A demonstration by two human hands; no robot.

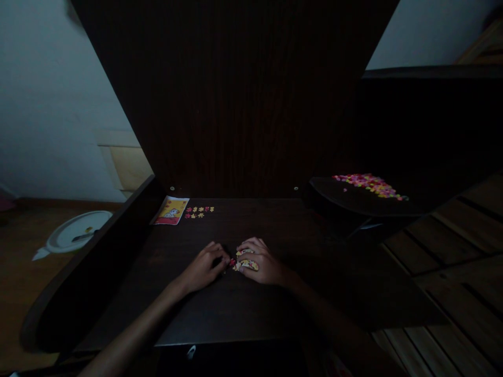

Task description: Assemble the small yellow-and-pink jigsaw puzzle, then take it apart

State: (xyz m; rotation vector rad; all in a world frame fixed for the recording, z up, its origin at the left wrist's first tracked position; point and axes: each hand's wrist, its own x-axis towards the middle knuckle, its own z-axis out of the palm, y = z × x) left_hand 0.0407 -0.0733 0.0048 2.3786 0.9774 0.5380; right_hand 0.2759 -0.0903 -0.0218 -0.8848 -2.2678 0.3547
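Observation:
Both hands rest on a dark wooden table [236,309] in dim light. My right hand [262,262] curls over a small cluster of joined yellow and red puzzle pieces [244,263], fingertips pressing on them. Just left of the cluster, my left hand [204,267] has its fingers bent and the tips touch the cluster's left edge. Whether it pinches a piece is too dark to tell.
A yellow and red picture card [171,210] lies at the table's far left, with several loose puzzle pieces [199,211] beside it. A dark tray [353,201] at the right holds a heap of pink and yellow pieces [371,185]. A white plate [74,231] sits on the floor at left.

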